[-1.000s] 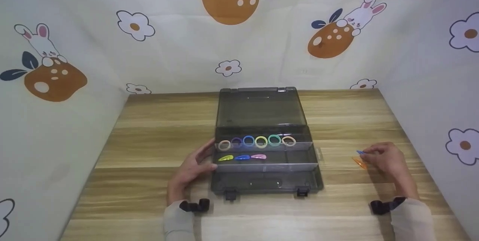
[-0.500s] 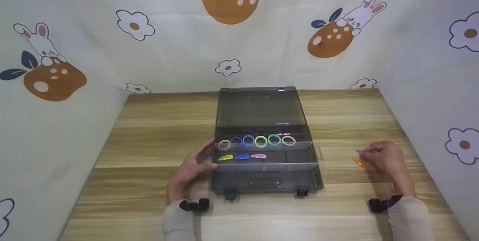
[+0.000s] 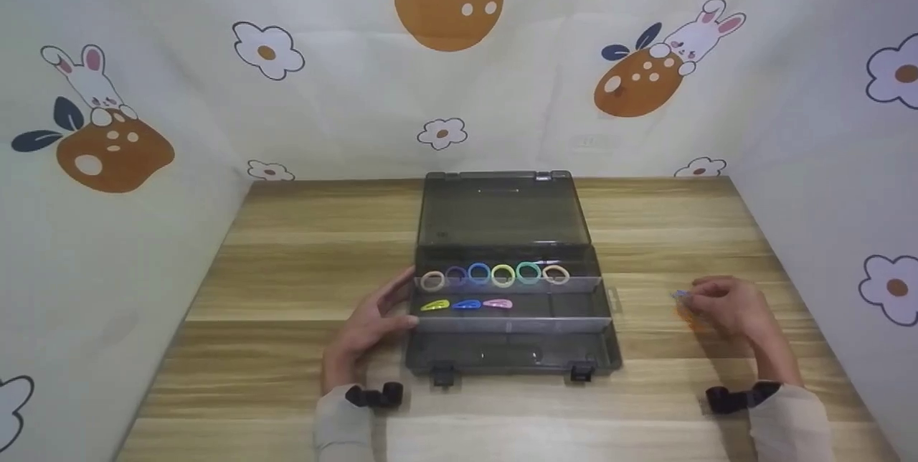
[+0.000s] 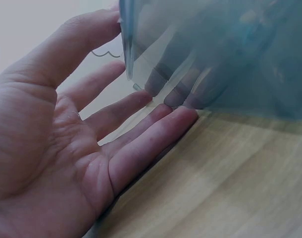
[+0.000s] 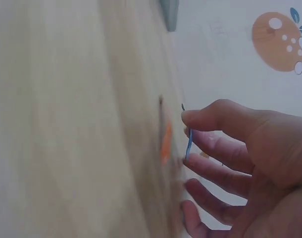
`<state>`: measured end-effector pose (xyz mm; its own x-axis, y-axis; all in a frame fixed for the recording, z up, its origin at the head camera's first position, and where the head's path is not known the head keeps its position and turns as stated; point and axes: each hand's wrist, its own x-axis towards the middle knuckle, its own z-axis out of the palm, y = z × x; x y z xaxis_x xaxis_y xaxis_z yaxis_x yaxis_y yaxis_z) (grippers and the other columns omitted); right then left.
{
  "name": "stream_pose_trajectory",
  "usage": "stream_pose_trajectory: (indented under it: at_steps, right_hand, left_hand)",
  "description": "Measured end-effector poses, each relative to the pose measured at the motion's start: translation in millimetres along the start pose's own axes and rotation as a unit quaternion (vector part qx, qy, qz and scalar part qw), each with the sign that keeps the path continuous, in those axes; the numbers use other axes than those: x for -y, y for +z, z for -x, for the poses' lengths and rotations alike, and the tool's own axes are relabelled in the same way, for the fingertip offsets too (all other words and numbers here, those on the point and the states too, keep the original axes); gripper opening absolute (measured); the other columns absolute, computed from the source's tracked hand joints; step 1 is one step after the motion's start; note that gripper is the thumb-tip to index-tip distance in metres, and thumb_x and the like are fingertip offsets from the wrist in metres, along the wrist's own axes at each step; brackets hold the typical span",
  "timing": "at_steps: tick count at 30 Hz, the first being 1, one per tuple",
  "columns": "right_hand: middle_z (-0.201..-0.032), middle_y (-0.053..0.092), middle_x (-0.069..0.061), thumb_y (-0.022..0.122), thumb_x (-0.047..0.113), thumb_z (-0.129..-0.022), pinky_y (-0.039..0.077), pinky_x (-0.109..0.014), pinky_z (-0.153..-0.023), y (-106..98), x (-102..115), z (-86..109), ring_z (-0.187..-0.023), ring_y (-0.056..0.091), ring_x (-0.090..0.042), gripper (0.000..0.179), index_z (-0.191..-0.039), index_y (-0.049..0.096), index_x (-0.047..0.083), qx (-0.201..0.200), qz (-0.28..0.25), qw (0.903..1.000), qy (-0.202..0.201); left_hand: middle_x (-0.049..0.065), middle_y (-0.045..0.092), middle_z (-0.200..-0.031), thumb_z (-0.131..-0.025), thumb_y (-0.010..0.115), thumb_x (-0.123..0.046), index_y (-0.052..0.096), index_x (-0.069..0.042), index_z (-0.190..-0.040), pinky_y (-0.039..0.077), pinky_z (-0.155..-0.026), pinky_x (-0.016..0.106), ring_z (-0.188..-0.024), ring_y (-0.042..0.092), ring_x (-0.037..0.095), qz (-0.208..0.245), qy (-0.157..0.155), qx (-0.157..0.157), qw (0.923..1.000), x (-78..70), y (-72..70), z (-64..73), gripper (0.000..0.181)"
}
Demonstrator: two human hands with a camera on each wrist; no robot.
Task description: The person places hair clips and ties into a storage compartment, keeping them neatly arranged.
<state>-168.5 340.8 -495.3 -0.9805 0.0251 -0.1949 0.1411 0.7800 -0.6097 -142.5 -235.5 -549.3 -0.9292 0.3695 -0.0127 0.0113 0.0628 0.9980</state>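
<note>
My right hand (image 3: 728, 305) pinches a blue hair clip (image 5: 189, 144) between thumb and fingers, right of the box. Just below it on the table lies an orange hair clip (image 5: 166, 141), blurred and partly behind the hand in the head view. My left hand (image 3: 373, 322) touches the left wall of a dark see-through plastic box (image 3: 513, 356), its fingers extended in the left wrist view. The box's middle compartment holds a yellow clip (image 3: 435, 305), a blue clip (image 3: 467, 304) and a pink clip (image 3: 498, 303). Several coloured hair ties (image 3: 503, 275) stand in a row in the rear compartment.
The box's lid (image 3: 504, 211) is tipped back toward the patterned cloth backdrop (image 3: 344, 103). Two latches (image 3: 581, 373) stick out at its front edge. Wooden tabletop (image 3: 301, 254) stretches on both sides of the box.
The right hand has shifted the pinched blue clip slightly to the left, and it now looks blurred. The head view has tilted a little. My left hand stays at the box.
</note>
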Motion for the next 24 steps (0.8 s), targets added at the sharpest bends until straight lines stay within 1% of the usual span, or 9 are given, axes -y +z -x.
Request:
stream_pose_trajectory:
  at_steps: [3, 5, 8, 9, 10, 14, 16, 20, 24]
  right_hand:
    - [-0.139, 0.06, -0.023, 0.069, 0.039, -0.093, 0.047, -0.019, -0.081, -2, 14, 1.6, -0.126, 0.057, -0.046, 0.04, -0.107, 0.075, 0.002, 0.008, -0.014, 0.9999, -0.007]
    - [-0.138, 0.061, -0.023, 0.069, 0.038, -0.093, 0.05, -0.024, -0.086, -3, 24, 2.4, -0.126, 0.056, -0.047, 0.039, -0.106, 0.075, 0.001, 0.0, -0.011, 0.9997, -0.021]
    - [-0.137, 0.062, -0.022, 0.072, 0.035, -0.092, 0.05, -0.044, -0.099, -3, 40, 5.0, -0.13, 0.052, -0.049, 0.037, -0.104, 0.075, 0.001, -0.019, -0.014, 0.9989, -0.04]
    - [-0.136, 0.063, -0.022, 0.073, 0.034, -0.091, 0.048, -0.049, -0.102, -2, 46, 6.3, -0.13, 0.052, -0.049, 0.036, -0.103, 0.076, 0.0, -0.031, -0.016, 0.9983, -0.048]
    - [-0.134, 0.064, -0.021, 0.073, 0.033, -0.091, 0.049, -0.049, -0.1, 0, 52, 7.4, -0.125, 0.056, -0.048, 0.034, -0.101, 0.076, 0.001, -0.042, -0.016, 0.9974, -0.056]
    - [-0.128, 0.069, -0.017, 0.074, 0.033, -0.09, 0.055, -0.03, -0.082, 10, 74, 12.4, -0.106, 0.067, -0.035, 0.03, -0.098, 0.077, 0.005, -0.088, -0.019, 0.9924, -0.084]
    - [-0.125, 0.071, -0.015, 0.075, 0.03, -0.09, 0.054, -0.028, -0.079, 17, 84, 13.2, -0.103, 0.068, -0.03, 0.026, -0.097, 0.078, 0.006, -0.104, -0.026, 0.9888, -0.104]
    - [-0.119, 0.073, -0.014, 0.077, 0.018, -0.088, 0.054, -0.049, -0.093, 32, 102, 11.3, -0.115, 0.064, -0.032, 0.015, -0.094, 0.078, 0.004, -0.118, -0.057, 0.9799, -0.15]
    - [-0.116, 0.074, -0.013, 0.079, 0.011, -0.085, 0.053, -0.056, -0.095, 46, 117, 8.6, -0.114, 0.064, -0.034, 0.01, -0.092, 0.078, 0.004, -0.112, -0.069, 0.974, -0.184]
  left_hand:
    - [0.016, 0.03, -0.164, -0.086, 0.076, -0.008, 0.029, -0.01, -0.158, 0.036, -0.119, 0.03, -0.15, 0.032, 0.036, 0.011, -0.005, -0.001, 0.9999, 0.2, 0.7, 0.1, 0.087]
    - [0.017, 0.031, -0.163, -0.085, 0.076, -0.007, 0.028, -0.009, -0.158, 0.038, -0.115, 0.021, -0.15, 0.032, 0.036, 0.022, -0.007, -0.002, 0.9997, -0.2, 1.2, 0.0, 0.087]
    - [0.017, 0.032, -0.163, -0.085, 0.076, -0.007, 0.028, -0.009, -0.158, 0.038, -0.112, 0.015, -0.151, 0.031, 0.035, 0.029, -0.011, -0.003, 0.9995, -0.3, 1.7, -0.3, 0.088]
    - [0.017, 0.031, -0.163, -0.085, 0.076, -0.007, 0.028, -0.009, -0.158, 0.038, -0.111, 0.015, -0.151, 0.031, 0.035, 0.028, -0.011, -0.002, 0.9995, 0.0, 1.6, -0.4, 0.088]
    - [0.017, 0.031, -0.163, -0.084, 0.076, -0.007, 0.028, -0.009, -0.158, 0.038, -0.111, 0.015, -0.151, 0.031, 0.035, 0.027, -0.01, -0.002, 0.9996, 0.3, 1.6, -0.3, 0.088]
    - [0.017, 0.03, -0.164, -0.085, 0.076, -0.006, 0.028, -0.009, -0.158, 0.038, -0.113, 0.017, -0.15, 0.031, 0.036, 0.021, -0.004, 0.0, 0.9998, 1.5, 1.5, -0.3, 0.088]
    - [0.017, 0.03, -0.164, -0.085, 0.076, -0.006, 0.028, -0.009, -0.158, 0.037, -0.114, 0.018, -0.15, 0.031, 0.036, 0.02, 0.0, 0.001, 0.9998, 1.6, 1.5, -0.5, 0.087]
    - [0.016, 0.031, -0.163, -0.085, 0.076, -0.006, 0.029, -0.01, -0.158, 0.034, -0.118, 0.023, -0.151, 0.032, 0.034, 0.017, 0.0, 0.0, 0.9998, 0.8, 1.4, -0.5, 0.087]
    - [0.016, 0.032, -0.163, -0.085, 0.076, -0.006, 0.028, -0.01, -0.158, 0.031, -0.121, 0.031, -0.151, 0.032, 0.034, 0.015, 0.0, 0.002, 0.9999, 0.9, 1.1, -0.2, 0.087]
